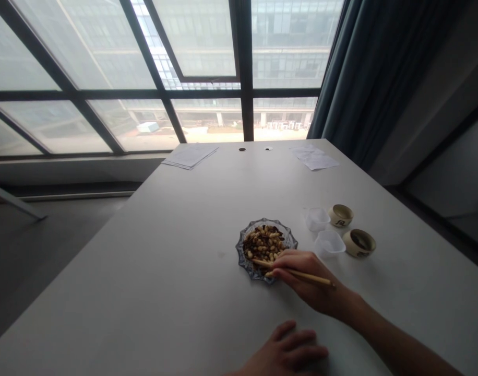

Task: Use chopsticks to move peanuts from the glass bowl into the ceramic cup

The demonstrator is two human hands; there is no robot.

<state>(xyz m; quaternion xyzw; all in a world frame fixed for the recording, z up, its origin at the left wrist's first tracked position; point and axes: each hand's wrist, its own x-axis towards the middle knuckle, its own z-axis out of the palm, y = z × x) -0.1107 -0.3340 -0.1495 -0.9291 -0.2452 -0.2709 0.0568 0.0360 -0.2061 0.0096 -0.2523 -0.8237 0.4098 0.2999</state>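
The bowl [289, 239] stands upright on the table [145, 271], roughly midway between the left and right edges, and contains pale nuts [260, 243] mixed with darker pieces. The right hand [307, 274] is closed around the chopsticks [311, 278], fingers bunched at mid-length, tips lowered into the bowl's near side; whether a nut is pinched between them cannot be determined. The left hand [288, 350], at the bottom of the view, lies low over the table, fingers loosely spread, with nothing seen in its grasp. Two tubs [330, 245] and two cups [359, 244] stand toward the right edge, beyond the right hand. Handling assessment: the chopsticks appear light and stiff, best held behind the middle so that the tips remain free. The nuts are judged light, firm, smooth and liable to roll; a grip across the waist of a single nut, with moderate pressure, should hold better than one at its end. The bowl appears to be glass, probably heavy and breakable; if steadied, it should be held by the outer wall beneath its scalloped rim.
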